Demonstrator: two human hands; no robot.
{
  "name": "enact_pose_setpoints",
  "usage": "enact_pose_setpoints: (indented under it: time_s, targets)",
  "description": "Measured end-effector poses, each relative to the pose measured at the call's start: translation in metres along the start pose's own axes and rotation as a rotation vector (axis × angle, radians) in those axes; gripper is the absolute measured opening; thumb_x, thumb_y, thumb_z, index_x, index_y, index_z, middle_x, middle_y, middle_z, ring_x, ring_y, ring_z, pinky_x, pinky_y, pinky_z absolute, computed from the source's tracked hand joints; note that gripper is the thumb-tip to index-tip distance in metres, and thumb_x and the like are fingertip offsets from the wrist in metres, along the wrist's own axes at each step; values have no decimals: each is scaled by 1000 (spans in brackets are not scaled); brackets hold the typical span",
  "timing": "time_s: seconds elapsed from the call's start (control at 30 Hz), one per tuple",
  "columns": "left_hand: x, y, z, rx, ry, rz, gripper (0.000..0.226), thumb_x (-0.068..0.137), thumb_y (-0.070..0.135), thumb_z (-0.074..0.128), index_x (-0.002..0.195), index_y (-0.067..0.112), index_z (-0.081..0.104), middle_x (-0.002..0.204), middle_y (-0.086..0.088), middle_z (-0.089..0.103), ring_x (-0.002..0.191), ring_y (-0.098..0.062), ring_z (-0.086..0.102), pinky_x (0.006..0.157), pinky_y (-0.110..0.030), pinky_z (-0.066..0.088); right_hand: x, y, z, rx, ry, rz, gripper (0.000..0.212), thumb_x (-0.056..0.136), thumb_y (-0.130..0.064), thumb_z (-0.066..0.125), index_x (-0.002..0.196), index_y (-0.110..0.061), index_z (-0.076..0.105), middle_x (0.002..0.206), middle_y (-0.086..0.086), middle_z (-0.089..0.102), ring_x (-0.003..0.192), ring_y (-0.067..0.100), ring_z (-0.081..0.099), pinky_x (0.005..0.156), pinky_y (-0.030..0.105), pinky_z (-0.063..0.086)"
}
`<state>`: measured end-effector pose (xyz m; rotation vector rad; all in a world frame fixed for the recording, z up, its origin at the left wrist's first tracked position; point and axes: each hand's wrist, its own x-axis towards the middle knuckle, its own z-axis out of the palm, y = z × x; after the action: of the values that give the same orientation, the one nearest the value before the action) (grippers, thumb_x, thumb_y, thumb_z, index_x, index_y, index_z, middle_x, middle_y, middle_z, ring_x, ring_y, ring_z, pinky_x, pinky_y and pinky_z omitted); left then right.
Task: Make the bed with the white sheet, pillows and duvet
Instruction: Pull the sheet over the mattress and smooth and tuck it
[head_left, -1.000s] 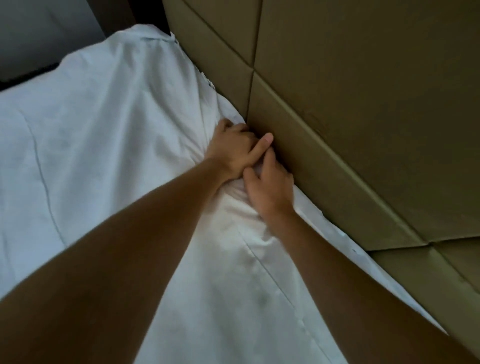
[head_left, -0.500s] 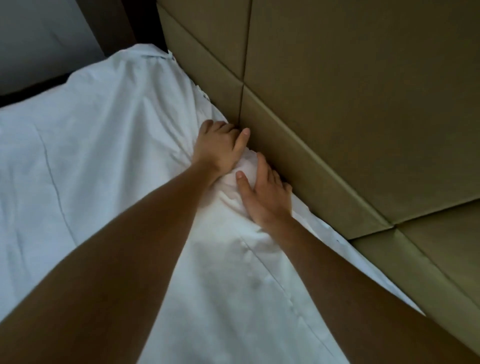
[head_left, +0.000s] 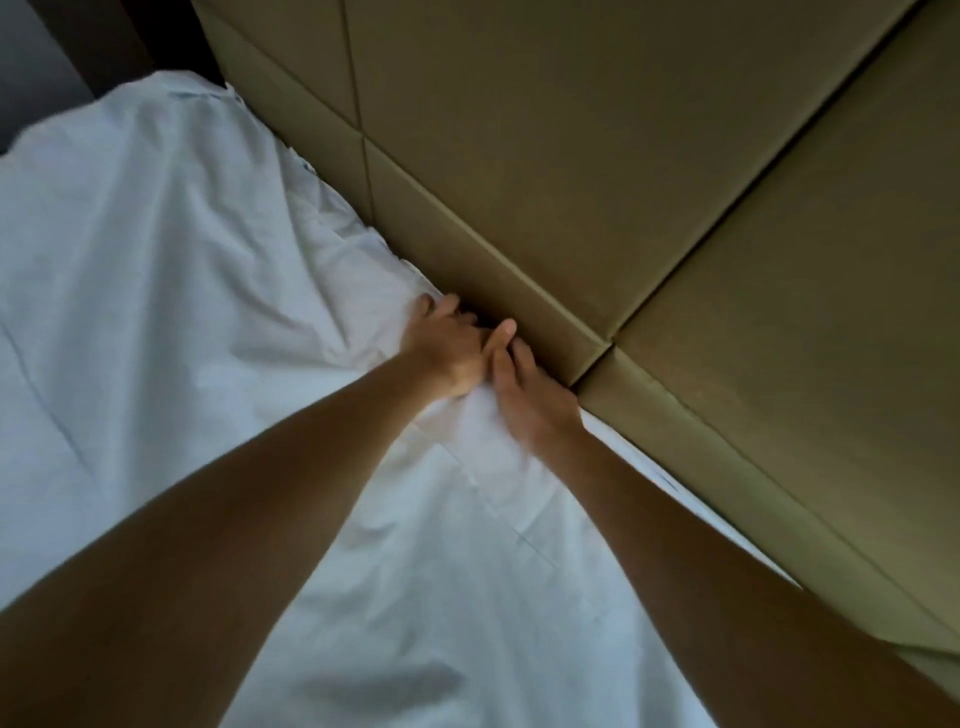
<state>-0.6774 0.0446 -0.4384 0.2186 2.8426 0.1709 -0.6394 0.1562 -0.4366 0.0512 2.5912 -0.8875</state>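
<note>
Against the padded headboard (head_left: 597, 171), the left hand (head_left: 447, 345) and right hand (head_left: 530, 400) touched, both curled shut on the white sheet (head_left: 182, 291).

I can read nothing here: no words, labels, brand marks or numbers show anywhere. The white sheet (head_left: 156, 270) under my arms is plain cloth, and the tan padded headboard (head_left: 597, 156) beside it carries only its panel seams. A small bluish patch near the sheet's far edge is too blurred to tell whether it is a tag.
</note>
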Motion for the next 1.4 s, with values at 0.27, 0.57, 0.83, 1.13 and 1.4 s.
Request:
enact_pose_setpoints:
  time_s: [0.27, 0.57, 0.83, 1.13, 1.4]
  targets:
    - [-69, 47, 35, -16, 341, 410, 55, 90, 38, 21, 110, 17, 68, 113, -2, 67, 110, -23, 59, 97, -35, 24, -97, 63, -11, -344, 200, 19, 88, 74, -56, -15, 149, -20, 14, 153, 2, 27, 140, 19, 22, 112, 38, 12]
    - [-61, 105, 34, 140, 8, 240, 43, 98, 41, 24, 134, 28, 44, 137, 2, 47, 132, -17, 36, 111, -41, 15, -85, 95, -21, -197, 75, 103, 54, 97, -45, 5, 146, -25, 12, 151, -4, 23, 138, 21, 27, 108, 49, 21]
    - [-75, 126, 31, 68, 74, 278, 58, 100, 42, 11, 124, 19, 58, 127, -5, 57, 124, -21, 44, 106, -36, 24, -136, 122, -37, -214, 207, 53, 63, 92, -49, 2, 146, -21, 20, 149, 1, 34, 136, 20, 32, 109, 40, 22]
    - [-95, 174, 52, 178, 32, 418, 46, 100, 39, 18, 139, 27, 39, 144, 4, 42, 137, -12, 30, 111, -34, 20, -159, 165, -38, -272, 91, 167, 56, 97, -46, 10, 150, -28, 3, 157, -7, 9, 144, 19, 9, 111, 57, 5]
    - [-84, 211, 41, 252, -202, 270, 72, 95, 53, -2, 136, 18, 47, 133, -11, 52, 129, -28, 39, 110, -42, 22, -167, 165, -76, -56, -39, 156, 51, 101, -43, 9, 149, -26, 7, 153, 2, 25, 138, 28, 27, 110, 51, 22]
